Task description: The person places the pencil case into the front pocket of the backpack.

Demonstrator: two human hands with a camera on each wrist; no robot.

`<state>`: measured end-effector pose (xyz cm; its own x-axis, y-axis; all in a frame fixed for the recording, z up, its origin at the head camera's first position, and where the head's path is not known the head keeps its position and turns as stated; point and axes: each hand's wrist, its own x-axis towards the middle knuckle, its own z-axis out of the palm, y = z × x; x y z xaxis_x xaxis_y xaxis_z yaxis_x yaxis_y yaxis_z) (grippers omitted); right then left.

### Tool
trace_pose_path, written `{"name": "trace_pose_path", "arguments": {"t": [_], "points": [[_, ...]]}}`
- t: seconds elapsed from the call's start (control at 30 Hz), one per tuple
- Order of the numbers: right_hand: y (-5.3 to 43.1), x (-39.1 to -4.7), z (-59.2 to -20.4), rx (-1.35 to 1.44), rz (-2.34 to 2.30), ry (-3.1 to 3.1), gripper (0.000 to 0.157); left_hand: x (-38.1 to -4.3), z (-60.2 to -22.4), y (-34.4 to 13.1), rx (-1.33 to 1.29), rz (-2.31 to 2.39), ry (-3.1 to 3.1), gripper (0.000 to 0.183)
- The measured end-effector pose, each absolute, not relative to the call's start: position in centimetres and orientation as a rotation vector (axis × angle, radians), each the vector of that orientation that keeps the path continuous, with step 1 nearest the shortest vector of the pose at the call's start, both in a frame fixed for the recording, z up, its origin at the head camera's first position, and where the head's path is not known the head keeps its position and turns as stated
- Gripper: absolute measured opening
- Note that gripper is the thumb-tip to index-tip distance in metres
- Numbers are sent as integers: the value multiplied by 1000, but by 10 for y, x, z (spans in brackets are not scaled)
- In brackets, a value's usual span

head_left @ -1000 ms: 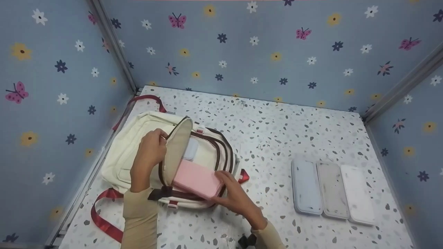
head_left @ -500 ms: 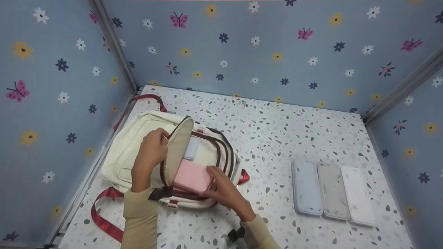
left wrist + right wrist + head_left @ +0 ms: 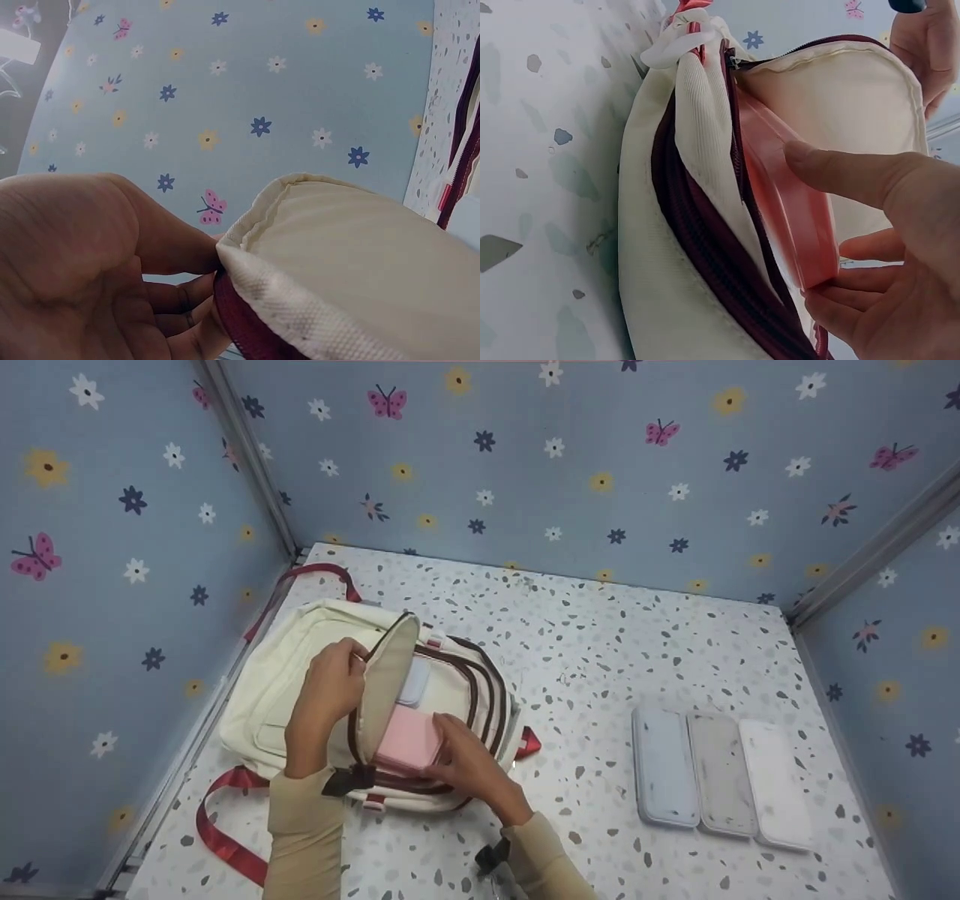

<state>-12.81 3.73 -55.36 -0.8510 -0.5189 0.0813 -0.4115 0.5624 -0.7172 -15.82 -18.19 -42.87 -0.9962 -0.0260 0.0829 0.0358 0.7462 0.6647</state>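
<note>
A cream backpack (image 3: 292, 697) with dark red zips lies on the table, its front pocket flap (image 3: 385, 682) lifted. My left hand (image 3: 328, 682) pinches the flap's edge between thumb and fingers, as the left wrist view also shows. With my right hand (image 3: 476, 765) I grip the outer end of a pink case (image 3: 411, 739), thumb on one side and fingers on the other. Its far end sits inside the pocket, hidden behind the flap. Beside it in the pocket, a light blue case (image 3: 414, 682) is partly visible.
To the right, a blue case (image 3: 666, 765), a grey case (image 3: 721, 772) and a white case (image 3: 776, 784) lie side by side. Red straps (image 3: 225, 836) trail from the bag at the left. Patterned panels (image 3: 525, 457) wall the table's back and sides.
My right hand has moved left, pushing the pink case deeper into the pocket, so less of it shows. The left hand keeps holding the flap in nearly the same place.
</note>
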Motion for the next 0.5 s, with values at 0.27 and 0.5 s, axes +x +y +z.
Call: {"name": "trace_pose_path", "arguments": {"t": [0.27,0.5], "points": [[20,-138,-559,-833,-1151,2663,82,-158,-430,-183,10,-1098,-2850,21],[7,-142,-561,-897,-1117,2697,82,-157,-430,-183,17,-1096,-2853,21]]}}
